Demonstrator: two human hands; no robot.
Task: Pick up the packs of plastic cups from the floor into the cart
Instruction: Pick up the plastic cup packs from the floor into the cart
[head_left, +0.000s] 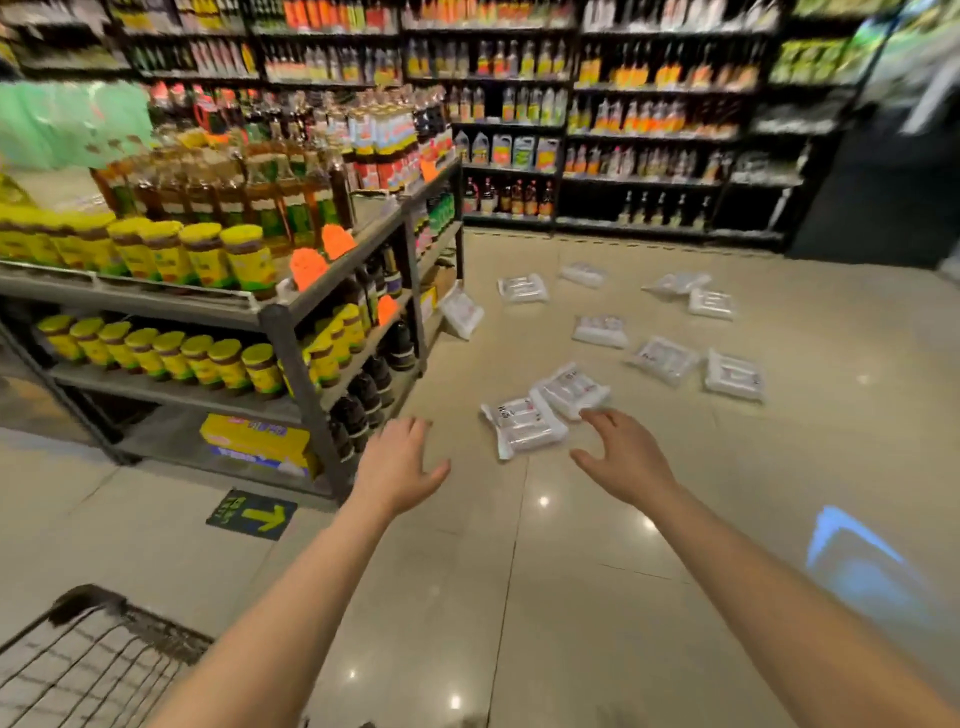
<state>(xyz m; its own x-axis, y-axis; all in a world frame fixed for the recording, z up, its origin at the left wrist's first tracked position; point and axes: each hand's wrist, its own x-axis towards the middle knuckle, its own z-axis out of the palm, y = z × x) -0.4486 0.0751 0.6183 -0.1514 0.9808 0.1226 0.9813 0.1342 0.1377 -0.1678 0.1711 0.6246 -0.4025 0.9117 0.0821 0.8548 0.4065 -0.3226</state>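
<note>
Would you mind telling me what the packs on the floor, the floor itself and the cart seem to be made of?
Nearest pack: clear, glossy plastic film, apparently, its pale contents showing through.
Floor: polished beige tile, probably ceramic or stone; it mirrors the ceiling lights and shows thin joint lines.
Cart: dark metal wire mesh, with a black rim that may be plastic; blur leaves that open.

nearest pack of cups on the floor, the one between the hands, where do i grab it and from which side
Take the nearest pack across its narrow width, from above. It lies flat on the floor, so only the top and long edges are reachable. The right hand is closest; its far end touches or overlaps a second pack, so grip probably nearer the near end. Both hands, the left hand too, are open and empty.
</note>
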